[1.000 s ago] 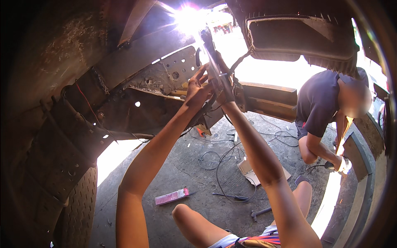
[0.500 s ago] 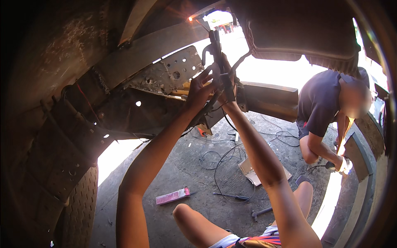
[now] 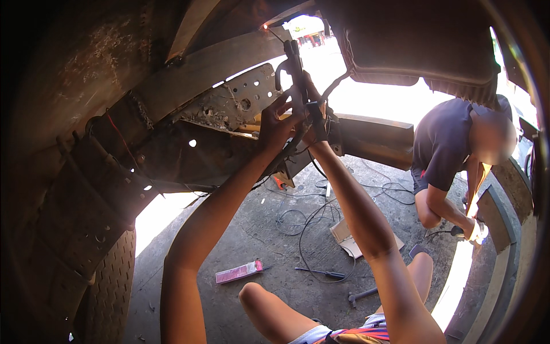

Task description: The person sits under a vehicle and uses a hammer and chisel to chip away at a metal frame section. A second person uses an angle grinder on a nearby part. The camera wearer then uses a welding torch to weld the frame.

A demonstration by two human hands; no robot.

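Note:
Both my hands are raised in front of me around a dark welding electrode holder [image 3: 294, 64]. A thin rod runs from its top to a small orange glow [image 3: 265, 27] against the metal above. My left hand [image 3: 277, 123] closes on the holder's lower part from the left, its fingers bent. Behind and to the right, my right hand [image 3: 313, 92] wraps the handle, partly hidden by it. A thick dark cable [image 3: 281, 157] hangs below the grip, along my left forearm.
A perforated metal bracket [image 3: 245, 97] and beams surround my hands; a dark box-like part [image 3: 418, 40] hangs at upper right. A co-worker [image 3: 444, 143] crouches at right with a tool. On the concrete lie a pink-and-white packet [image 3: 239, 272], a hammer [image 3: 362, 295], cardboard [image 3: 346, 238] and looping cables [image 3: 303, 229].
The holder's top has shifted slightly left. The orange glow is smaller and dimmer, and the thin rod shows more clearly. Both hands keep their grip.

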